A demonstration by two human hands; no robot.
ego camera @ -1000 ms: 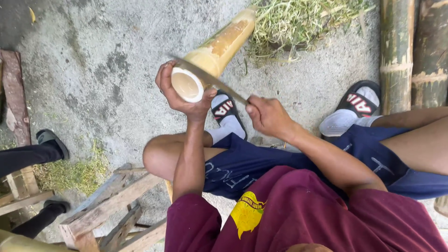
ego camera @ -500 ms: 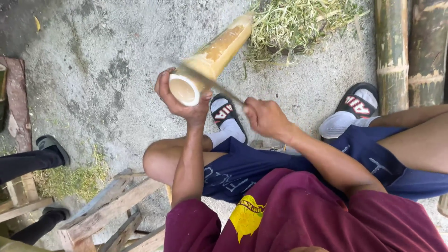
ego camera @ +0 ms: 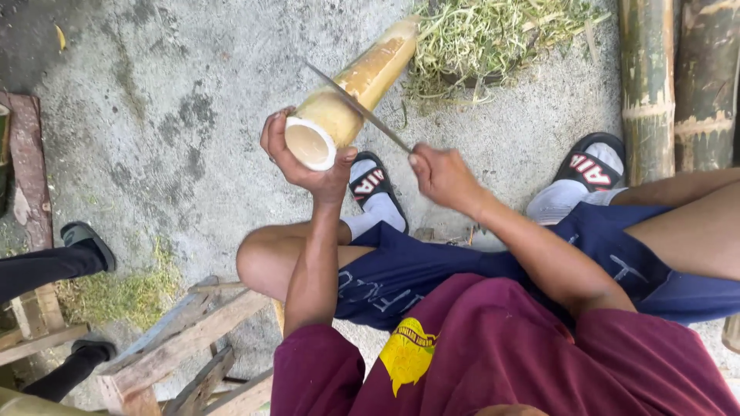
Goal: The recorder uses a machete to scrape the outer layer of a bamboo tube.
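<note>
- The left hand [ego camera: 304, 158] is closed around the cut end of a bamboo tube [ego camera: 351, 96]; the tube's open white rim faces the camera, and its far end points away toward a pile of green shavings [ego camera: 493, 38].
- The right hand [ego camera: 443, 176] grips the handle of a long knife [ego camera: 356, 106]; the blade lies across the tube, just beyond the left fingers.
- Left of the left hand there is bare concrete floor [ego camera: 154, 115].
- Beyond the right hand, thick bamboo poles [ego camera: 646, 85] border the floor.
</note>
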